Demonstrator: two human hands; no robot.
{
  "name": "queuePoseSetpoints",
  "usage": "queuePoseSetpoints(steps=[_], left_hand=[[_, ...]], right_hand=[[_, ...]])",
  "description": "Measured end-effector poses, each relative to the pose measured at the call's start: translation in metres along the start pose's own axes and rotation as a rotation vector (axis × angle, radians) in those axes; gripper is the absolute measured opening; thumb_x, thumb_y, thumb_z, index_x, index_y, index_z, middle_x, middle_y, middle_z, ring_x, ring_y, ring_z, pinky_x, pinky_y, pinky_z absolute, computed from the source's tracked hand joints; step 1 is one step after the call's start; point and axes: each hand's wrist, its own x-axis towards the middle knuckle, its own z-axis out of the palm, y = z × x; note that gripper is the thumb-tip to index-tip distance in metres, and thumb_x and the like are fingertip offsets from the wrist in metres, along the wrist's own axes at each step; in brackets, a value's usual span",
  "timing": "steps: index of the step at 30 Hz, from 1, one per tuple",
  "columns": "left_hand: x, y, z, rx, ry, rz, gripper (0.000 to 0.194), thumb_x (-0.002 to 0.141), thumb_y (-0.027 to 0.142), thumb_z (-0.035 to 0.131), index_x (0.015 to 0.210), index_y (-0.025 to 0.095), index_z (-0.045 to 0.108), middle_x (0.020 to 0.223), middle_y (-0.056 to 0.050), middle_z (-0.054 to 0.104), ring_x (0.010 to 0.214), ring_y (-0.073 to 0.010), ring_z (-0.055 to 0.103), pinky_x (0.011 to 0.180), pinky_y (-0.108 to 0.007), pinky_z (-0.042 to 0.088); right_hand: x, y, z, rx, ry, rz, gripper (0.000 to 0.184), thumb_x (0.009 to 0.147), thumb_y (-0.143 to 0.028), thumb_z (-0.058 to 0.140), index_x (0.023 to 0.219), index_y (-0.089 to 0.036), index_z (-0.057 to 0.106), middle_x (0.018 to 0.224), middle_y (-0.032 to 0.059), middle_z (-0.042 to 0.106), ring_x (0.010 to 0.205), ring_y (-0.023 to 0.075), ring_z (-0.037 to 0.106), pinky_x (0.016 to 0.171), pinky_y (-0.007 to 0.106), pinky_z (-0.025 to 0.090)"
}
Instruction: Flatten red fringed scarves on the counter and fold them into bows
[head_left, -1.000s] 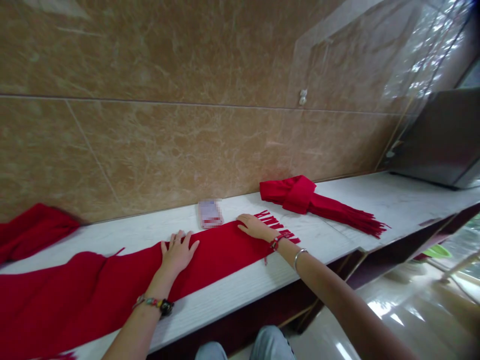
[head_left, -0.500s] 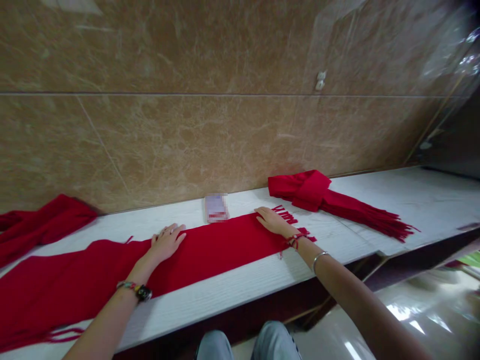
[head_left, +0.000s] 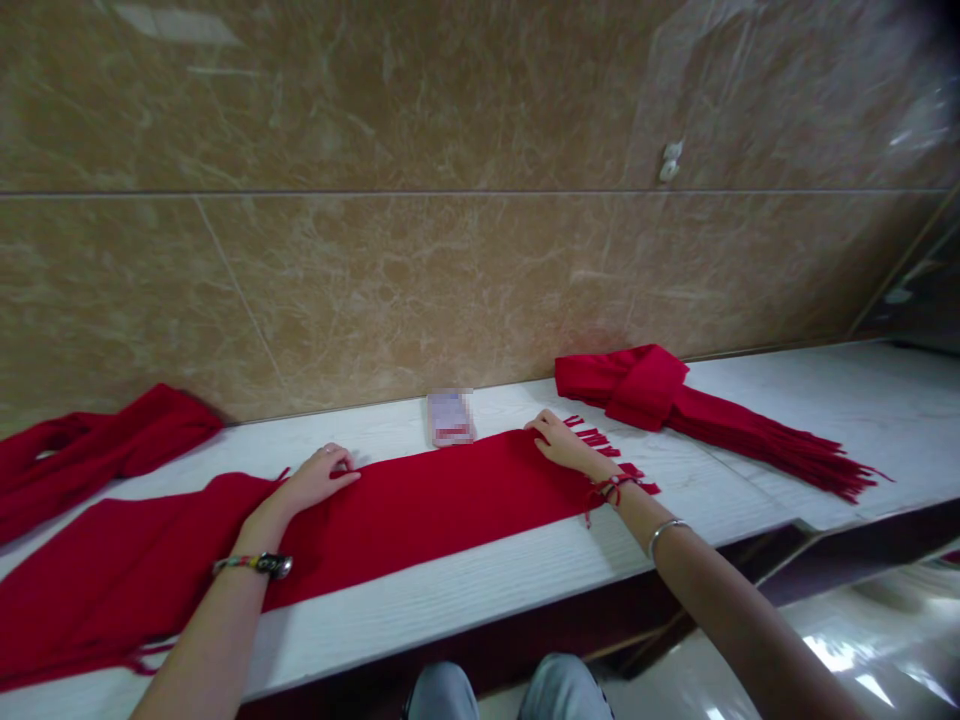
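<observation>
A long red scarf (head_left: pixel 442 510) lies spread along the white tabletop, with fringe at its right end. My left hand (head_left: pixel 319 478) is at its far edge, left of the middle, fingers bent and thumb apart from them. My right hand (head_left: pixel 562 442) has its fingertips curled on the far edge by the fringed end, and it appears to pinch the cloth there. At the left, the red cloth looks doubled or overlapped, and my left forearm covers part of it.
A folded red scarf (head_left: pixel 649 385) with long fringe lies at the back right. Another bunched red scarf (head_left: pixel 142 435) is at the back left. A small pale packet (head_left: pixel 451 415), its face blurred, lies near the tiled wall (head_left: pixel 465 290). The white table's (head_left: pixel 450 585) front edge is before my knees.
My hands have gone from lying flatter on the scarf to bent fingers at its far edge. The left fingers have drawn in. The whole view has shifted slightly.
</observation>
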Motion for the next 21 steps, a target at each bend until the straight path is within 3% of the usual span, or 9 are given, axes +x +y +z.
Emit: queuePoseSetpoints(steps=[5,10,16,21], left_hand=[[-0.001,0.005,-0.005,-0.002,-0.111,-0.07,0.037,0.071,0.046,0.046,0.093,0.018,0.056,0.073,-0.001,0.057,0.068,-0.0172,0.053,0.067,-0.029,0.043],[-0.004,0.015,-0.01,0.057,-0.05,0.034,0.025,0.068,0.04,0.048,0.077,0.018,0.057,0.085,-0.005,0.059,0.081,-0.0191,0.055,0.078,-0.03,0.042],[-0.004,0.022,-0.011,0.087,-0.095,0.032,0.025,0.071,0.032,0.045,0.089,0.018,0.057,0.09,-0.005,0.063,0.083,-0.0187,0.057,0.078,-0.03,0.043],[-0.004,0.013,-0.012,0.163,-0.1,0.073,0.028,0.074,0.031,0.042,0.089,0.019,0.061,0.095,-0.007,0.064,0.089,-0.0195,0.057,0.085,-0.03,0.041]], right_hand=[[-0.001,-0.001,0.003,-0.03,0.041,0.015,0.033,0.07,-0.004,0.044,0.1,-0.015,0.055,0.097,0.0089,0.054,0.092,0.0193,0.049,0.082,0.033,0.04],[-0.003,-0.007,-0.004,-0.102,0.039,0.002,0.028,0.074,-0.008,0.046,0.098,-0.017,0.057,0.092,0.0069,0.06,0.092,0.02,0.048,0.084,0.035,0.035],[-0.004,-0.014,-0.013,-0.246,0.015,-0.012,0.016,0.076,-0.011,0.048,0.085,-0.016,0.06,0.084,0.0069,0.061,0.086,0.0192,0.051,0.083,0.033,0.032],[-0.003,-0.016,-0.018,-0.407,-0.028,0.014,0.012,0.079,-0.013,0.049,0.08,-0.015,0.061,0.081,0.0082,0.062,0.08,0.0195,0.052,0.079,0.031,0.033]])
